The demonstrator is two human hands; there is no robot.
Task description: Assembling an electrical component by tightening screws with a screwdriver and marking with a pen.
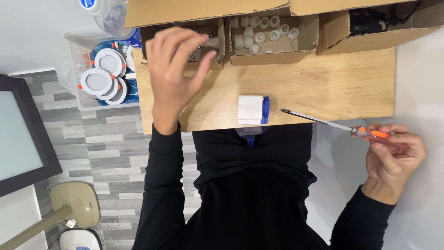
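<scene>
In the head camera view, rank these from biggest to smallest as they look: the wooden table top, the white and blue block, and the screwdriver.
1. wooden table top, clearly largest.
2. screwdriver, longest but thin.
3. white and blue block, shorter yet wider; these two are close to call.

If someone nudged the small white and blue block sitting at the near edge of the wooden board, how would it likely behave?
The white and blue block looks boxy with flat faces, so it would probably slide rather than roll. It sits at the wooden board's near edge, so a push toward the person might tip it off. It looks like small moulded plastic, so likely light and stiff.
</scene>
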